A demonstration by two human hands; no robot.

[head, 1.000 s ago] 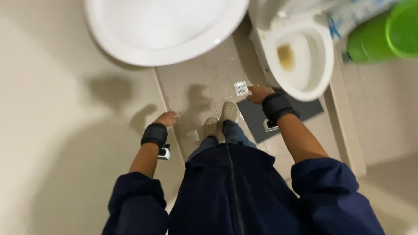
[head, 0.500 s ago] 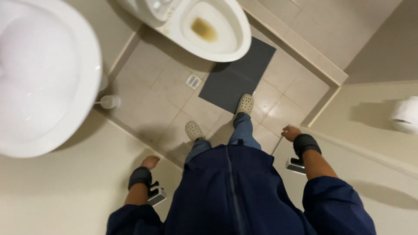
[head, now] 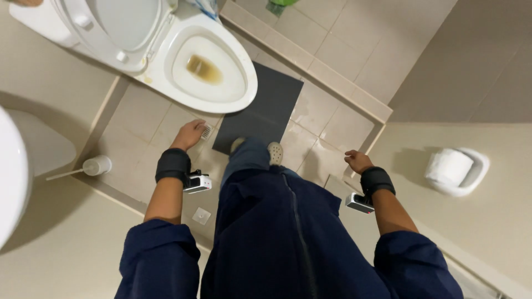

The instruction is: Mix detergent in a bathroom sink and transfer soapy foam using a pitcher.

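Both hands hang empty above a bathroom floor, seen from a camera worn on the person's head. Left hand (head: 188, 134) is held loosely open with fingers pointing down, hovering over the pale tiles just beside a small floor drain (head: 206, 132) and near the rim of the white toilet (head: 244, 97), whose seat and lid are raised and whose bowl holds brownish water. Right hand (head: 358, 161) is loosely curled, gripping nothing, out by the raised tiled kerb (head: 332, 83) that borders the toilet area. Each wrist carries a black band with a small device clipped beneath.

One light-coloured shoe (head: 275, 152) rests at the edge of a dark grey mat (head: 271, 105) lying in front of the toilet. A toilet brush (head: 94, 165) in its white holder stands in the corner to the left, well apart from either hand. A toilet paper roll (head: 448, 165) sits in a white holder on the beige wall to the right.

The risks lie underfoot and close by: the tiles near the mat look damp in patches, so a step could slip; the mat could slide under the shoe; and the left hand, low and near the bowl, could brush the soiled rim if it swings forward.
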